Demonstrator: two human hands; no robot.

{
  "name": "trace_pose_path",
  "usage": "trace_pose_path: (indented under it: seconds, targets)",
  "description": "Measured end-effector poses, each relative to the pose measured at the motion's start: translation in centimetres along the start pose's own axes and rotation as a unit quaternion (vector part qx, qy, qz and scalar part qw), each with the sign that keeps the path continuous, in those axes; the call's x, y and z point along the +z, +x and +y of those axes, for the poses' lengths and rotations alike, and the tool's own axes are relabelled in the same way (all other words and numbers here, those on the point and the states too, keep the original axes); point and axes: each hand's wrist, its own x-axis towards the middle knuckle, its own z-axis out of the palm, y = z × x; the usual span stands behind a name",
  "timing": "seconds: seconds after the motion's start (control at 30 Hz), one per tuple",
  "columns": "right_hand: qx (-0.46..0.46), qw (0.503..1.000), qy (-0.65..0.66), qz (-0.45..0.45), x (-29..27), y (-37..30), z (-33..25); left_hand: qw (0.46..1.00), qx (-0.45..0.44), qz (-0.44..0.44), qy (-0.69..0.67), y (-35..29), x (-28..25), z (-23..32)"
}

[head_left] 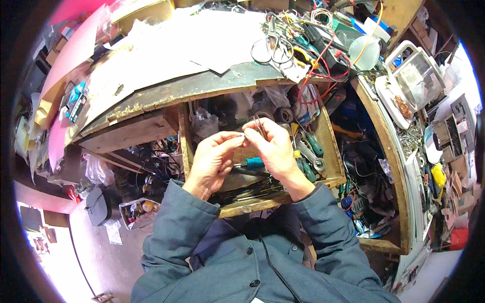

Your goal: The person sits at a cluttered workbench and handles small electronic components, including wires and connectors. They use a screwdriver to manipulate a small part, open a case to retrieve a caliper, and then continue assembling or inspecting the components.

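Observation:
Both hands meet over an open wooden drawer (332,151). My left hand (211,160) is closed, thumb and forefinger pinched at a tiny pale piece (243,135) too small to name. Right beside it, fingertips almost touching, my right hand (275,154) is closed around slim dark tweezers (259,126), whose two prongs stick up past the fingers. Below the hands lies a screwdriver with a teal handle (254,162). A ring-ended wrench (317,162) and green-handled tools (314,145) lie in the drawer to the right of my right hand.
White sheets (202,43) cover the worktop beyond the drawer. Scissors (273,43), red cables (331,76) and pliers crowd its right end. A clear plastic case (417,81) stands at far right. A blue box (76,101) sits at left; a small bin of parts (139,212) is lower left.

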Motion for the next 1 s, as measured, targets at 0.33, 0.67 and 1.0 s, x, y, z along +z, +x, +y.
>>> trace_pose_path:
  seconds: [0.33,0.67,1.0]
  targets:
    - [0.023,0.997,0.012,-0.074,-0.7,0.0,0.2,0.997,-0.048,-0.043,0.028,-0.6,-0.2,0.3]
    - [-0.003,0.993,-0.110,-0.036,-1.2,-0.5,-1.2,0.987,-0.052,-0.058,-0.143,0.0,-1.5,0.1]
    - [-0.160,0.959,-0.235,-0.020,-0.3,-1.0,-1.4,0.979,-0.034,-0.095,-0.177,0.2,-1.9,0.1]
